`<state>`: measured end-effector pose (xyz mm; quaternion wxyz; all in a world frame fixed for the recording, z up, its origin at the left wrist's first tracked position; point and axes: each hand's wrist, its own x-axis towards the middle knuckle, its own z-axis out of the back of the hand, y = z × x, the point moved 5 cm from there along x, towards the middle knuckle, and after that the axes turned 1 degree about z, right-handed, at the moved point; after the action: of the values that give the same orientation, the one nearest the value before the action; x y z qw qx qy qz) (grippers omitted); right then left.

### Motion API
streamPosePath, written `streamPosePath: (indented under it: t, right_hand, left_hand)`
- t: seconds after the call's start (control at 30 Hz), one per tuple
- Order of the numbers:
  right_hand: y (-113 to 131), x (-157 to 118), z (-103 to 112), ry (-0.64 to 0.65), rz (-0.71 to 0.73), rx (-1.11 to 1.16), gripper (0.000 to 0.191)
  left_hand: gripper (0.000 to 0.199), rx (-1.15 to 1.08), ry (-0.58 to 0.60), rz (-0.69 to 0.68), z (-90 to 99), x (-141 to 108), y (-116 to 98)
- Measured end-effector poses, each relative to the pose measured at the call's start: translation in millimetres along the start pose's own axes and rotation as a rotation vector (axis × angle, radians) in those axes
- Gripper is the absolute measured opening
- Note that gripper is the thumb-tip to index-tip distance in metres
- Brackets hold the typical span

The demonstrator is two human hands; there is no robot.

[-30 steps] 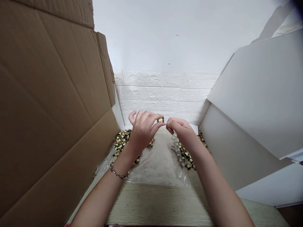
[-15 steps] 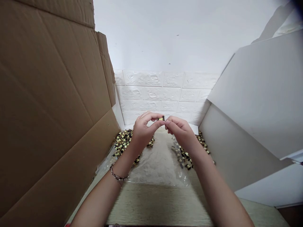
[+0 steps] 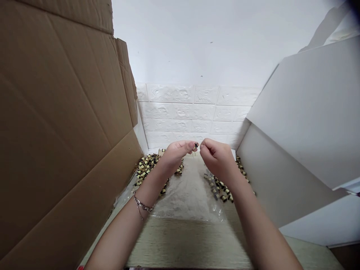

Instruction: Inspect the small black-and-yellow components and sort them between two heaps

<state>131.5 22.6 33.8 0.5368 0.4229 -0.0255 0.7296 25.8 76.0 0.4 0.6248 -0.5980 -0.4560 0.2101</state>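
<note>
Between the thumb and fingers of my left hand (image 3: pixel 180 152) is a small transformer coil (image 3: pixel 196 145), mostly covered by the fingertips. Its black end points right, and thin wire leads hang below it. Just to the right, my right hand (image 3: pixel 218 157) is closed, its thumb pressed against the curled index finger. Whether a wire is pinched there is too small to tell. A heap of similar yellow-and-black coils (image 3: pixel 146 167) lies left of and behind my left wrist. Another group of coils (image 3: pixel 225 193) lies under my right forearm.
A clear plastic sheet (image 3: pixel 188 191) covers part of the pale wooden table (image 3: pixel 185 243). A tall cardboard panel (image 3: pixel 64 112) walls the left side, and white panels (image 3: pixel 281 161) stand at right. The white brick-pattern wall (image 3: pixel 182 112) closes the back.
My left hand has rolled over, turning the coil so its black end and leads show. My right hand has curled tighter and moved slightly right, away from the coil.
</note>
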Motion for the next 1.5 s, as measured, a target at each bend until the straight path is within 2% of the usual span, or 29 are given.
streamPosePath:
  t: [0.17, 0.57, 0.83, 1.03, 1.33, 1.5]
  right_hand:
    - [-2.3, -0.1, 4.2, 0.021, -0.037, -0.061, 0.024]
    - [-8.1, 2.0, 5.4, 0.106, 0.001, 0.004, 0.018]
    - [-12.7, 4.2, -1.2, 0.157, -0.009, 0.192, 0.018]
    - [-15.1, 5.5, -8.3, 0.293, -0.072, 0.430, 0.019]
    - [-24.7, 0.7, -18.3, 0.465, -0.220, 0.659, 0.021]
    - [-25.6, -1.4, -21.8, 0.485, -0.279, 0.778, 0.021]
  left_hand:
    - [0.032, -0.018, 0.050, 0.055, -2.6, 0.1, 4.2]
    - [0.030, 0.046, 0.141, 0.108, -3.6, -1.8, 7.9]
    - [0.028, 0.034, 0.180, 0.116, -4.7, -3.2, 8.6]
    - [0.029, -0.036, 0.179, 0.169, -4.5, -3.7, 9.5]
    - [0.029, 0.014, 0.175, 0.224, -0.7, -3.1, 13.8]
    - [0.027, -0.147, 0.195, 0.236, -6.2, -5.0, 12.7]
